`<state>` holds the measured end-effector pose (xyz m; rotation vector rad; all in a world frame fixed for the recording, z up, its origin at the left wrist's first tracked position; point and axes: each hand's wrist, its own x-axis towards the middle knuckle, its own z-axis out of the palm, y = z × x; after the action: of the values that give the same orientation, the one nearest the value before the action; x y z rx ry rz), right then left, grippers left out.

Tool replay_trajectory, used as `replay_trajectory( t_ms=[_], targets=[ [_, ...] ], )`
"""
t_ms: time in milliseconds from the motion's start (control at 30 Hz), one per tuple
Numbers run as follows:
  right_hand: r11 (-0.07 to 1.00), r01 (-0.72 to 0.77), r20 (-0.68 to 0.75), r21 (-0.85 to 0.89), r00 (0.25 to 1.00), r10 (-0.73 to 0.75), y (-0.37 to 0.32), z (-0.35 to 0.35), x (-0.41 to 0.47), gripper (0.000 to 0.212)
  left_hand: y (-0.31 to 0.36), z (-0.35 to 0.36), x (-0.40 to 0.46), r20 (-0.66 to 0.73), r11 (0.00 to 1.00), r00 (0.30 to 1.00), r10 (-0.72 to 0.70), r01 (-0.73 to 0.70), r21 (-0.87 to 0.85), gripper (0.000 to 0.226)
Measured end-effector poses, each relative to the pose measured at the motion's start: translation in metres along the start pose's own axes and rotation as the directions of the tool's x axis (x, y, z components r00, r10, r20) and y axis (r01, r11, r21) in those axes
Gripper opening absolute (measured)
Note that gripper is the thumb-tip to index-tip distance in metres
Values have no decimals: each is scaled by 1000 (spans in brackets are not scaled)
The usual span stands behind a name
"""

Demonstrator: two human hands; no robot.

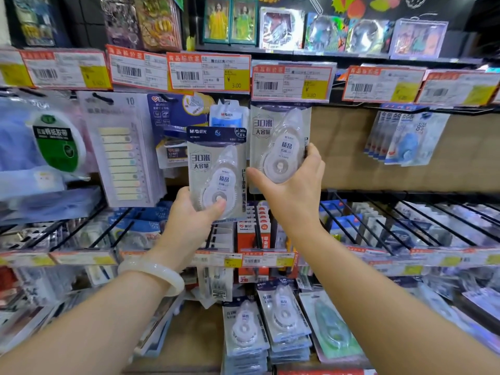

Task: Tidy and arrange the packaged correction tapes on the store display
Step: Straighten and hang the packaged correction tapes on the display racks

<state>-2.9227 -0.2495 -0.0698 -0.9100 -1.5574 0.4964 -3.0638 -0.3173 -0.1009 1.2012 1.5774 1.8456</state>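
My left hand (193, 216) grips a packaged correction tape (216, 169) by its lower end, upright, with a dark header and a clear blister. To its right, my right hand (293, 180) holds a second, matching correction tape package (278, 142) that hangs under a price tag (290, 81); its top is hidden behind the tag, so I cannot tell if it sits on the hook. More of the same packs (282, 311) lie stacked on the low shelf between my forearms.
Sticky-flag packs (121, 155) and a green tape pack (55, 143) hang at left. Blue correction tape packs (405, 138) hang at right over bare board. Black wire hooks (359, 220) jut forward from the middle row. Price tags line the top rail.
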Motion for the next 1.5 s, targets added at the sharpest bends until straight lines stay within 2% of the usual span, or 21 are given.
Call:
replay_trajectory(
  t_ms=[300, 433, 733, 833, 933, 1033, 1200, 1367, 1500],
  targets=[
    [999, -36, -10, -23, 999, 35, 1, 0, -3, 112, 3, -7, -4, 11, 1000, 1000, -4, 4, 19, 31],
    [995, -90, 30, -33, 995, 91, -1, 3, 5, 111, 8, -10, 1, 1, 1000, 1000, 0, 0, 25, 34],
    [968, -164, 113, -189, 976, 188, 6, 6, 31, 116, 5, -5, 2, 30, 999, 1000, -9, 8, 33, 30],
    [985, -129, 117, -111, 983, 142, 7, 5, 19, 94, 3, 0, 3, 50, 1000, 999, -20, 19, 22, 28],
    [991, -123, 261, 45, 959, 107, 4, 1, 0, 54, 2, 10, 0, 83, 1000, 996, -17, 17, 2, 31],
    [991, -127, 346, 48, 933, 102, 9, -3, -13, 32, 1, 23, -5, 120, 999, 992, -29, 31, -16, 30],
    [980, -188, 302, 61, 940, 161, 18, -21, -12, 26, 7, 42, -13, 224, 995, 973, -57, 75, -69, 23],
    [992, -117, 244, 57, 965, 100, 17, -42, -3, 33, 28, 50, -16, 205, 996, 975, 89, -91, -1, 21],
    [992, -96, 176, 88, 981, 79, 15, -50, 7, 33, 38, 56, -12, 140, 988, 979, 148, -154, 29, 25]
  ],
)
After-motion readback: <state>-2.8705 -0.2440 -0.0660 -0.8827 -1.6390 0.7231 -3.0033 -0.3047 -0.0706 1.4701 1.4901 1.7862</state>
